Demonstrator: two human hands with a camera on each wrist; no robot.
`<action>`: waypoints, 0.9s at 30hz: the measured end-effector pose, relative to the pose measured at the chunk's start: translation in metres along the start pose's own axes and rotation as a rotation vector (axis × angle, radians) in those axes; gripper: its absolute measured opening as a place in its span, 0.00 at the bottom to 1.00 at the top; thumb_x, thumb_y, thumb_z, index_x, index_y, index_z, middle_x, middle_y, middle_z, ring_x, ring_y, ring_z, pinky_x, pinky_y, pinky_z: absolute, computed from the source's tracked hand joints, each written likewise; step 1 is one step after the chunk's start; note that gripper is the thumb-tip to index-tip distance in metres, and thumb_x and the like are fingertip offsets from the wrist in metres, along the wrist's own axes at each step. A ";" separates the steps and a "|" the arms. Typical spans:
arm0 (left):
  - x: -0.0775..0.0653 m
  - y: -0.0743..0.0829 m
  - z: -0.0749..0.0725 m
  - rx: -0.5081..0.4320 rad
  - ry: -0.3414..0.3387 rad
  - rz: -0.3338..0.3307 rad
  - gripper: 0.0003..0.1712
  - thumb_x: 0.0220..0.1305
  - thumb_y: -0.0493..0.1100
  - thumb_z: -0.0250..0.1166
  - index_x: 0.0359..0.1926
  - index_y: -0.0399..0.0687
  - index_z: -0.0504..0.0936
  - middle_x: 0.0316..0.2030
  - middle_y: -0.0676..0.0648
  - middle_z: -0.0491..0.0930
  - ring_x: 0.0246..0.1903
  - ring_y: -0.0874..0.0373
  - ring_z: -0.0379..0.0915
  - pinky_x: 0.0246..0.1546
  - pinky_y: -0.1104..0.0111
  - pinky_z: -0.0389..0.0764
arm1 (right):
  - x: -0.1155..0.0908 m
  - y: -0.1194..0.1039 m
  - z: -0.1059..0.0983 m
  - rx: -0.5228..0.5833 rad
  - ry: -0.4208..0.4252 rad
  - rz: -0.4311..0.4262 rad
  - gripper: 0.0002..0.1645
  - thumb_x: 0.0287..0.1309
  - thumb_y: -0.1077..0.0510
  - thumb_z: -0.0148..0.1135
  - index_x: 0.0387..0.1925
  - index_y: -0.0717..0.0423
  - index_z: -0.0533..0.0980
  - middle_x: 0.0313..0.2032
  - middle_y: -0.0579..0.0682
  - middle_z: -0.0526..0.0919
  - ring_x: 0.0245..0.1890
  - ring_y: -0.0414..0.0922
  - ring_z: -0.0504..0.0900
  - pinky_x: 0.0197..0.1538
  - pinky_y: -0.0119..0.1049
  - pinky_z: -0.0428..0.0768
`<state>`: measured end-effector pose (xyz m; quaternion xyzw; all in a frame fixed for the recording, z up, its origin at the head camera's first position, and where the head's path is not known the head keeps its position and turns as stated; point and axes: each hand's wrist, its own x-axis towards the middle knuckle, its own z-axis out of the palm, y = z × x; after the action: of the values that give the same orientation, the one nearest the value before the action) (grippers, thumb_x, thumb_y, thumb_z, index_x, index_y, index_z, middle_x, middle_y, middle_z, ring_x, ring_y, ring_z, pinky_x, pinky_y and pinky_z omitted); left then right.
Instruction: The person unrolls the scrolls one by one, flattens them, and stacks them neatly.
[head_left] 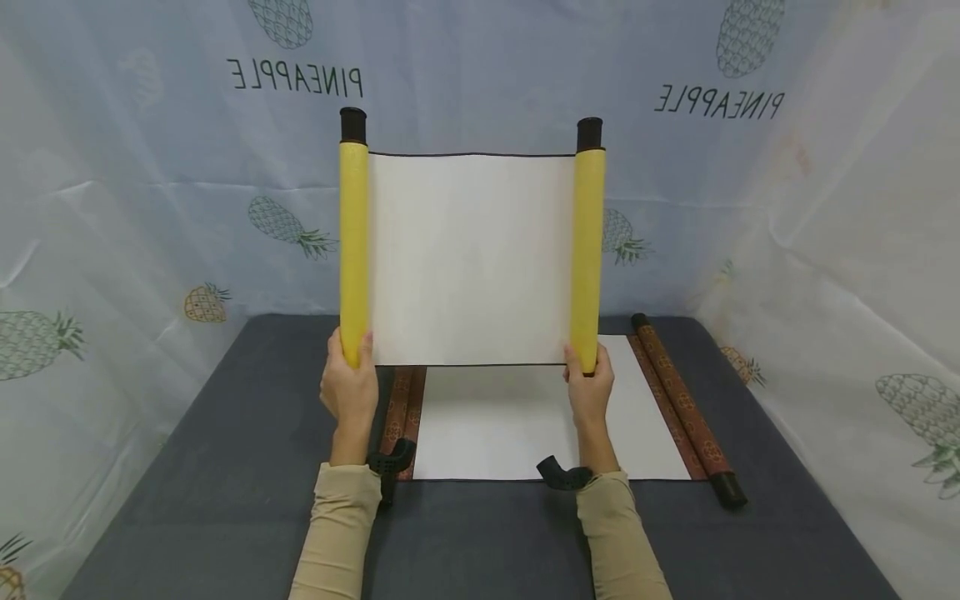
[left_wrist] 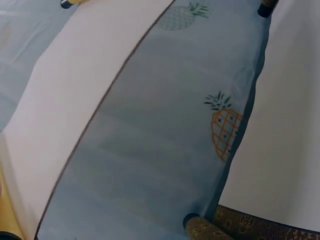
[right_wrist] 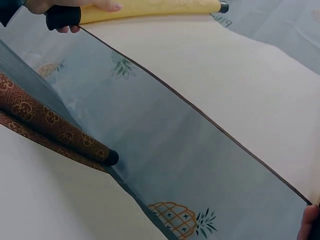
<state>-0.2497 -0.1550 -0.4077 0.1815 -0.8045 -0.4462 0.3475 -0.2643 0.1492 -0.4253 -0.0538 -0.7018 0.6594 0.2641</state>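
Observation:
A yellow scroll (head_left: 354, 242) with black rod ends is held up above the table, its white paper (head_left: 472, 258) stretched between two upright rolls. My left hand (head_left: 350, 392) grips the lower end of the left roll, thumb in front. My right hand (head_left: 590, 392) holds the right roll (head_left: 587, 258) near its bottom. In the right wrist view the left hand (right_wrist: 102, 5) is seen around the black rod end, while only fingertips (right_wrist: 308, 220) of the right hand show at the edge. Most of both hands lies outside the left wrist view.
Beneath lies a second scroll with white paper (head_left: 487, 425), spread on the dark grey table (head_left: 225, 467). Its brown patterned roller (head_left: 686, 400) lies at the right, and a brown patterned edge (head_left: 397, 408) at the left. Pineapple-print curtains (head_left: 472, 75) surround the table at the back and sides.

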 end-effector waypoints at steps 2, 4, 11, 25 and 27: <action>0.000 0.000 0.000 -0.026 0.012 0.002 0.29 0.67 0.60 0.56 0.62 0.50 0.72 0.34 0.37 0.79 0.31 0.41 0.73 0.31 0.54 0.68 | 0.000 0.000 -0.001 0.011 0.003 0.004 0.20 0.62 0.54 0.62 0.49 0.64 0.70 0.23 0.38 0.70 0.20 0.33 0.71 0.26 0.25 0.72; 0.000 0.000 0.001 -0.047 0.036 0.020 0.29 0.67 0.59 0.56 0.61 0.47 0.73 0.33 0.36 0.79 0.30 0.41 0.73 0.29 0.56 0.67 | 0.000 -0.001 -0.002 0.024 0.014 0.015 0.19 0.61 0.55 0.63 0.48 0.62 0.71 0.21 0.38 0.71 0.19 0.33 0.71 0.24 0.25 0.71; 0.004 -0.003 -0.001 -0.099 0.064 0.013 0.26 0.63 0.56 0.61 0.55 0.43 0.78 0.26 0.36 0.77 0.21 0.51 0.64 0.22 0.66 0.60 | 0.003 0.000 -0.004 0.041 0.046 0.035 0.22 0.52 0.62 0.70 0.46 0.62 0.71 0.24 0.39 0.71 0.18 0.32 0.72 0.25 0.24 0.72; 0.006 -0.002 -0.005 -0.227 0.048 -0.028 0.30 0.53 0.49 0.72 0.52 0.38 0.74 0.27 0.42 0.79 0.19 0.70 0.61 0.22 0.73 0.64 | 0.005 0.001 -0.008 0.048 0.040 0.086 0.13 0.57 0.61 0.65 0.39 0.50 0.68 0.22 0.35 0.76 0.16 0.32 0.77 0.21 0.24 0.73; 0.006 -0.002 -0.005 -0.224 0.059 -0.011 0.28 0.54 0.48 0.72 0.51 0.38 0.74 0.23 0.46 0.75 0.16 0.70 0.60 0.20 0.73 0.62 | 0.006 0.002 -0.009 0.038 0.035 0.082 0.12 0.58 0.60 0.65 0.39 0.48 0.69 0.23 0.35 0.76 0.17 0.33 0.77 0.23 0.24 0.74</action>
<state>-0.2505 -0.1632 -0.4054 0.1587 -0.7380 -0.5297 0.3867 -0.2662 0.1598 -0.4255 -0.0892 -0.6817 0.6817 0.2501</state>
